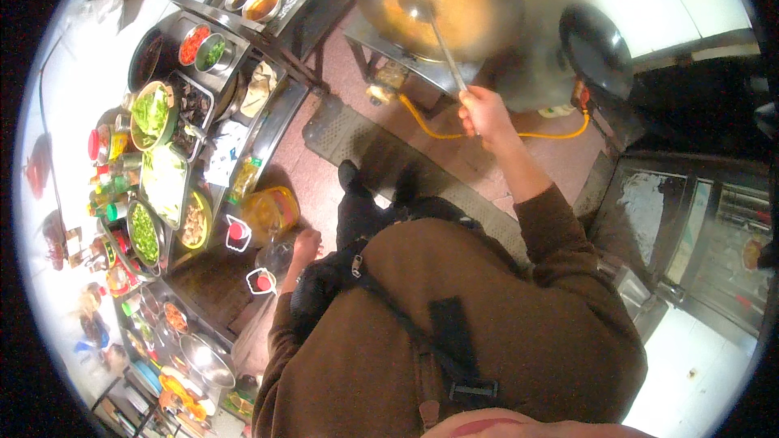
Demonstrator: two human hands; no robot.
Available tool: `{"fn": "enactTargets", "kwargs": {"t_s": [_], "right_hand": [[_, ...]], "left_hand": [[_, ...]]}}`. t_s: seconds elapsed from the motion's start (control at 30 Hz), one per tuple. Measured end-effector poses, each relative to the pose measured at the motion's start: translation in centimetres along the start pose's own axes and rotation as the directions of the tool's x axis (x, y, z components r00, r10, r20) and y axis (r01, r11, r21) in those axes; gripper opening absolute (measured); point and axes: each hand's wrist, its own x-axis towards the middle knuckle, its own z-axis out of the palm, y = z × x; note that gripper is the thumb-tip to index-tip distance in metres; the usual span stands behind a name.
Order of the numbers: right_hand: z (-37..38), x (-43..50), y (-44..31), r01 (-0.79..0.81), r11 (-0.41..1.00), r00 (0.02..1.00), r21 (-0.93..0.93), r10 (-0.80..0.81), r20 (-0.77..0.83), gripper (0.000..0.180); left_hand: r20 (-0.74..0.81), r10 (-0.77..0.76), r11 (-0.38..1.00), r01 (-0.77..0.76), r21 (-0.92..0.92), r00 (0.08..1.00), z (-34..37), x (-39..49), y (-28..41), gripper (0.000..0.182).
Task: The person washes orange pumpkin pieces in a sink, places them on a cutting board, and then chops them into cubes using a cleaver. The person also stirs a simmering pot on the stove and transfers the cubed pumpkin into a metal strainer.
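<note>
My right hand (485,114) grips the long handle of a metal ladle (451,58). The bowl of the ladle rests in orange-brown broth (450,3) inside a large dark wok (508,3), and steam blurs the wok's right side. A metal burner stand (365,36) carries the wok over the floor. My left hand (308,246) hangs low at my side, its fingers loosely bent and nothing visible in it. Close by it stand a large jug of yellow oil (280,210) and a clear plastic jug (277,258) with a red cap.
A yellow gas hose (426,131) crosses the floor toward a second wok (596,52) at right. Leftward, counters hold chopped greens (145,234), a basket of leaves (151,112), a bowl of red pieces (195,42) and sauce bowls (261,6). A rubber mat (365,140) lies before my feet.
</note>
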Motion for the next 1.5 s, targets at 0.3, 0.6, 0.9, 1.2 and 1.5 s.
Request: {"fn": "enactTargets", "kwargs": {"t_s": [0.3, 0.6, 0.9, 1.2, 1.5], "right_hand": [[-4.4, 0.1, 1.2, -0.038, 0.944, 0.995, 0.329, 0.067, -0.077, 0.023], [-6.5, -0.1, 4.7, -0.059, 0.795, 0.992, 0.603, 0.117, -0.057, 0.027], [-4.8, 2.6, 7.2, -0.309, 0.361, 0.93, 0.88, -0.077, 0.358, 0.028], [1.1, 9.0, 15.4, -0.268, 0.614, 0.896, 0.743, -0.124, 0.426, 0.066], [0.8, -0.6, 32.8, -0.143, 0.689, 0.714, -0.711, 0.569, 0.408, 0.024]], "left_hand": [[-0.048, -0.044, 0.992, 0.05, 0.119, 0.998, 0.0, -1.1, 3.2, 0.028], [-0.015, -0.081, 0.995, 0.082, 0.061, 0.997, -0.6, -1.4, 4.6, 0.026], [-0.175, -0.329, 0.927, 0.281, -0.248, 0.928, 1.1, -6.2, 9.7, 0.032], [-0.372, 0.033, 0.989, 0.024, 0.149, 0.928, 4.5, -14.2, -0.7, 0.025], [-0.503, -0.42, 0.907, 0.334, -0.257, 0.755, 6.9, -28.2, -3.8, 0.036]]}}
